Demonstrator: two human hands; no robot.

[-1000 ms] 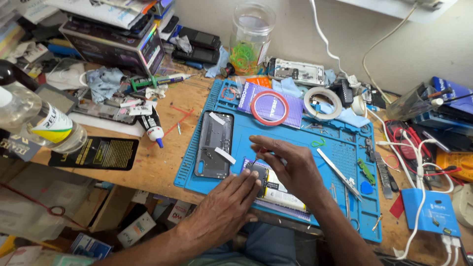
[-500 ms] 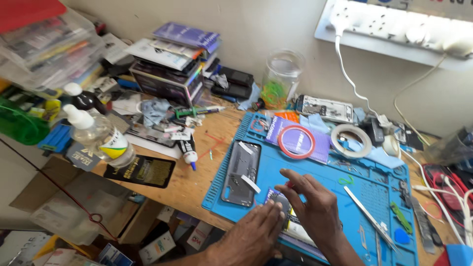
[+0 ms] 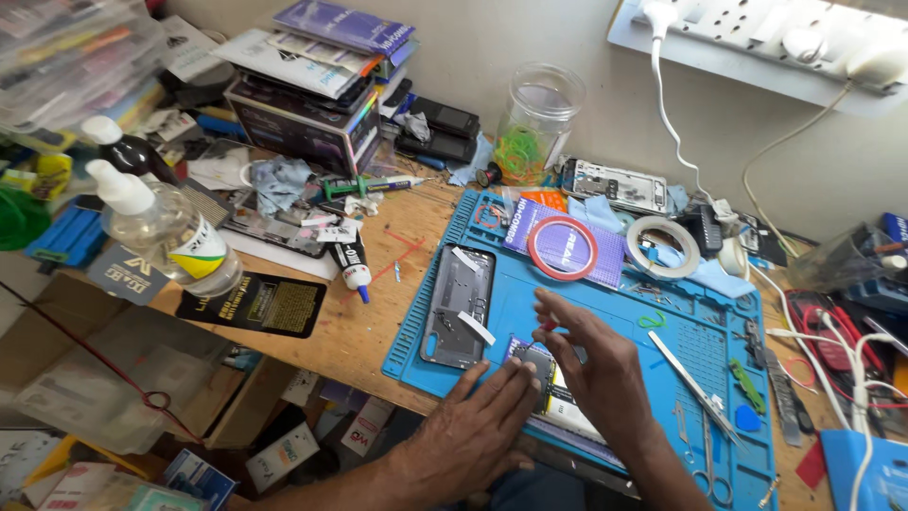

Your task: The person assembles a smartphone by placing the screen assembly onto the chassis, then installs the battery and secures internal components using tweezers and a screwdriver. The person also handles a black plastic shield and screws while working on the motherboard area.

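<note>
Phone parts lay flat on the near edge of the blue repair mat, under both hands, and were mostly hidden, so their exact kind could not be told. The left hand rested palm down with its fingers stretched out and pressing the near end of the part, not curled around it. The right hand sat just beside it, fingers loosely bent, the tips pinched together on something small at the top of the part; what it pinched could not be made out. Left of the hands on the mat lay a grey phone back housing, face up. Beyond them a red tape ring lay on a purple card, with a white tape roll just beside it. Tweezers lay slanted on the mat right of the hands. A black glue tube lay on the wooden bench, near a clear bottle.
</note>
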